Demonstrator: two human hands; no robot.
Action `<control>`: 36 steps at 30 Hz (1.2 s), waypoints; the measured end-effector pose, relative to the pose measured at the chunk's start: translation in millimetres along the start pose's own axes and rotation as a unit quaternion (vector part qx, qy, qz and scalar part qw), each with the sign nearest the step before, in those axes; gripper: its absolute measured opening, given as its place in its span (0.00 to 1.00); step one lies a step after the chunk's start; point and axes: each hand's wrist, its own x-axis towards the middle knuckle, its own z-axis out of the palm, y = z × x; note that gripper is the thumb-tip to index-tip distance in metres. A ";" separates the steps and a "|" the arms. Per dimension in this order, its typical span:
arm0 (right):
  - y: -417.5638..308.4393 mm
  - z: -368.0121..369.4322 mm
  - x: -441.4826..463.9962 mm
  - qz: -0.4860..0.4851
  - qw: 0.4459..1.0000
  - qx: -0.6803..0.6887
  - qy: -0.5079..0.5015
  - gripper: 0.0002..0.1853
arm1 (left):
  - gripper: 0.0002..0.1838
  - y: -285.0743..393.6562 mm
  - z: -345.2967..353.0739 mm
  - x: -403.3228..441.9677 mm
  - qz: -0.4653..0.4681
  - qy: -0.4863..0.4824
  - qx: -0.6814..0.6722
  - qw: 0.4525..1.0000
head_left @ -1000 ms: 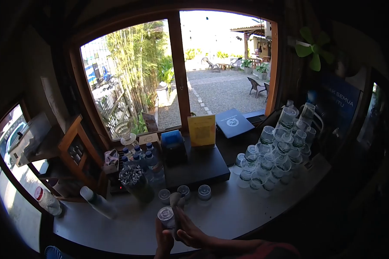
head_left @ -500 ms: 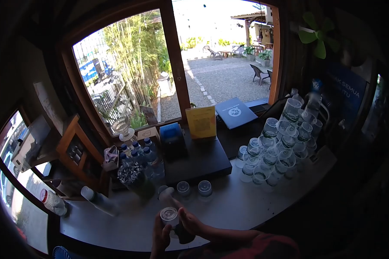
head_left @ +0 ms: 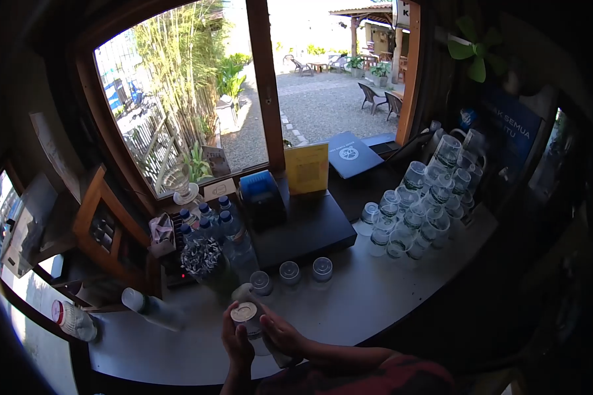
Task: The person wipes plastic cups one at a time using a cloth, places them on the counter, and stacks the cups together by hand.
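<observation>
We are handling a cup (head_left: 245,313) above the worktop (head_left: 171,359), nearer to us than the box (head_left: 310,234), left hand (head_left: 239,341) closed around it, right hand (head_left: 284,334) beside it, grip unclear; moving it calls, we judge, for light fingers.

The stacked cups (head_left: 413,214) look like clear, shiny plastic. The bottles (head_left: 232,227) are see-through plastic too. The window frame (head_left: 278,105) is brown wood. The table (head_left: 375,296) looks smooth and pale. The flat box (head_left: 303,230) is dark and smooth. The ground outside (head_left: 310,105) looks rough.
</observation>
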 end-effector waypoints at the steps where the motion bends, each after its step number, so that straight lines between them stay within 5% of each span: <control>1: 8.1 5.7 -2.3 0.010 0.996 -0.093 0.006 0.30 | 0.46 -6.4 -11.5 8.2 0.023 0.025 0.027 0.999; 8: 33.8 -5.1 -6.4 0.168 0.977 -0.120 0.054 0.15 | 0.44 -82.4 -76.0 21.3 -0.061 0.023 -0.102 0.993; 13: 35.8 -16.8 -18.0 0.048 0.966 -0.034 0.252 0.15 | 0.34 -130.8 -90.1 34.0 -0.012 -0.033 -0.010 0.999; 17: 31.3 -12.1 -32.4 0.019 0.948 0.072 0.310 0.16 | 0.36 -184.2 -78.5 49.7 -0.009 -0.081 0.058 0.995; 26: 20.3 23.7 -34.0 0.013 0.958 0.096 0.272 0.18 | 0.30 -121.0 -89.6 28.8 0.165 -0.025 0.161 0.973; 28: 12.9 30.7 -29.0 0.027 0.966 0.127 0.224 0.18 | 0.25 -101.4 -122.8 22.4 0.257 0.097 0.185 0.943; 31: 11.2 37.8 -18.7 0.075 0.968 0.155 0.181 0.20 | 0.34 -83.6 -182.8 41.5 0.334 0.306 0.290 0.843; 34: 14.8 46.0 -9.5 0.125 0.971 0.170 0.114 0.21 | 0.53 -68.4 -225.5 71.4 0.250 0.369 0.360 0.820; 36: 16.6 52.6 -4.5 0.147 0.974 0.165 0.053 0.21 | 0.54 -59.2 -235.5 84.5 0.138 0.259 0.281 0.914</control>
